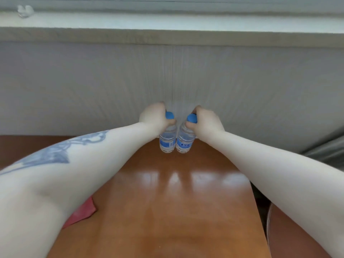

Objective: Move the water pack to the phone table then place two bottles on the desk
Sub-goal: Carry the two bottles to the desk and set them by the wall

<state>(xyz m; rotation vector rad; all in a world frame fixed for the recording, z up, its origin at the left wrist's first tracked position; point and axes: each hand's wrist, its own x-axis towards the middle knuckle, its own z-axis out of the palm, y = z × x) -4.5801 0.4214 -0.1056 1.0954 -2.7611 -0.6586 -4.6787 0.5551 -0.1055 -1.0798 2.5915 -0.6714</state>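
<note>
At the far edge of the brown bench (pixel 167 211), toward 12 o'clock, two small water bottles stand side by side, almost touching. Each has a blue cap and a blue label. Both stand upright, with their bottoms at the bench edge, close to the grey wall (pixel 74 86) behind them.

The left hand (pixel 154 116) holds the left bottle (pixel 168 140) near the top. Its fingers (pixel 172 122) are wrapped tight around the neck, just under the blue cap. The cap pokes out beside the hand.

The right hand (pixel 206 121) holds the right bottle (pixel 184 141) the same way. Its fingers (pixel 190 125) are closed around the neck, and the blue cap shows at the 9 o'clock side of the hand.

Both arms reach out long over the shiny bench. The left arm has a dark drawing on its skin.

A pink cloth (pixel 81 213) lies on the bench at 8 o'clock, partly hidden under the left arm. A grey curtain (pixel 323 146) hangs at 3 o'clock, past the right arm. A pale window ledge (pixel 167 21) runs along the top at 12 o'clock, above the wall. Something small and white sits on it at 10 o'clock, too blurry to tell what it is.
</note>
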